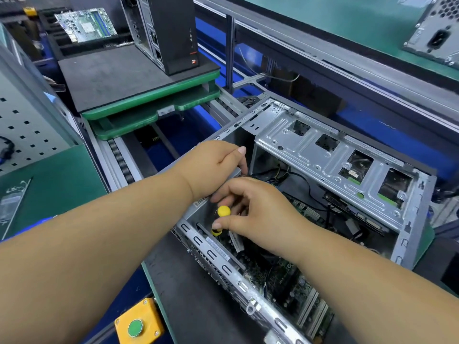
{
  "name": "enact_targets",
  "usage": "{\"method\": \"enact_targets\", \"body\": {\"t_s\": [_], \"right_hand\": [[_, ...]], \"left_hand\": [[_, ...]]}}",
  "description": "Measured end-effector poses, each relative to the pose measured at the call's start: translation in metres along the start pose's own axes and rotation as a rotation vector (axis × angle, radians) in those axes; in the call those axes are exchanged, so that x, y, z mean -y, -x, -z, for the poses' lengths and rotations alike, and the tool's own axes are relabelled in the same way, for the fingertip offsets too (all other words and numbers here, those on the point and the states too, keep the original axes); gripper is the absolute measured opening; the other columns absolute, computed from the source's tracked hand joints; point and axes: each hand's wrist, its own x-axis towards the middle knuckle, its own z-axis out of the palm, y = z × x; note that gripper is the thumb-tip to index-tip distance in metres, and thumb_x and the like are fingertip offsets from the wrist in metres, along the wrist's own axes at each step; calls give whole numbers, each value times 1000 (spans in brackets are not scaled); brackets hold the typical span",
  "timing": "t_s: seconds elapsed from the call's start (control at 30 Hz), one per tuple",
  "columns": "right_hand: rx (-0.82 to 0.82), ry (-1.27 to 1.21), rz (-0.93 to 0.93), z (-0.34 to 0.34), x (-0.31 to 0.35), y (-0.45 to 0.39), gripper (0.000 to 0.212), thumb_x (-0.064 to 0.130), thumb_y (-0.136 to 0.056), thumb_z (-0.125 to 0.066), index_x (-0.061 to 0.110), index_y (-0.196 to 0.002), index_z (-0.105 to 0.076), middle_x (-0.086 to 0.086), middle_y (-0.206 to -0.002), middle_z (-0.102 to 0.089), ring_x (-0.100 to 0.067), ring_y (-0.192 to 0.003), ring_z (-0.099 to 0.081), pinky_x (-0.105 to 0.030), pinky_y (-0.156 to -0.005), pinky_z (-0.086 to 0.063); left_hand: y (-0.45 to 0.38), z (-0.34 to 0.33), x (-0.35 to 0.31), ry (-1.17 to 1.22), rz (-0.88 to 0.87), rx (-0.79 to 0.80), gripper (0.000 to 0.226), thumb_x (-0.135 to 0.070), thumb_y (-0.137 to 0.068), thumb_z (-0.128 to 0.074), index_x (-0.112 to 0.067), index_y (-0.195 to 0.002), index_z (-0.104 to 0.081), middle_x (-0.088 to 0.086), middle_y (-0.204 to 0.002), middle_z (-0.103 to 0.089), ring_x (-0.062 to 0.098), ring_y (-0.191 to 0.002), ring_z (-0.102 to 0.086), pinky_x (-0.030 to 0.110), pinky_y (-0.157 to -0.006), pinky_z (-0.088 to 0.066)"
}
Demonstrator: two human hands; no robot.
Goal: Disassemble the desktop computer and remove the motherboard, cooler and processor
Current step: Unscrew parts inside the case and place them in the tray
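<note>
An open grey desktop case (pixel 323 155) lies on its side in front of me. Its green motherboard (pixel 295 289) shows in the bottom, partly hidden by my right arm. My right hand (pixel 250 209) pinches a yellow-and-black screwdriver (pixel 222 214) that stands upright inside the case near its left wall. My left hand (pixel 216 165) grips the top edge of that left case wall, fingers curled over it. Black cables (pixel 305 184) run across the inside. No cooler or processor can be made out.
A second black tower (pixel 171 31) stands on a black-topped green pallet (pixel 149 95) at the back left. Behind it a loose motherboard (pixel 87 26) lies in a black tray. A yellow box with a green button (pixel 136 326) sits at the near edge. A power supply (pixel 437 33) rests on the upper shelf.
</note>
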Motion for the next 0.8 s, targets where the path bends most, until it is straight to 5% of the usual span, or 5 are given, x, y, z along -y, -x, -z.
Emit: {"method": "enact_targets", "body": {"t_s": [0.23,0.5,0.63,0.8], "right_hand": [[-5,102,71,3,-1,3,18,16,-79,-75,24,-87,-61,8,-91,-55,-12,-74,-56,-27,-72,-47],[-70,126,47,1,-4,-2,26,27,-74,-82,26,-84,-58,9,-87,-56,-9,-76,-55,-22,-68,-46],[-64,106,48,1,-4,-1,25,19,-74,-81,23,-83,-58,6,-84,-60,-12,-70,-59,-29,-68,-51],[-26,0,7,3,-2,0,21,4,-78,-74,20,-91,-68,8,-83,-64,-13,-66,-63,-19,-62,-49]], "left_hand": [[0,0,0,3,4,14,44,-37,-103,-32,-26,-84,-71,-3,-91,-66,14,-92,-59,42,-91,-44],[0,-1,0,9,8,-4,43,-36,-102,-34,-26,-82,-70,-3,-84,-66,13,-86,-59,41,-87,-47],[0,-1,1,3,8,-5,43,-36,-102,-34,-27,-82,-70,-3,-86,-66,13,-87,-59,41,-88,-46],[0,-1,0,15,9,-10,43,-36,-102,-33,-27,-82,-70,-7,-88,-66,11,-90,-58,40,-91,-45]]}}
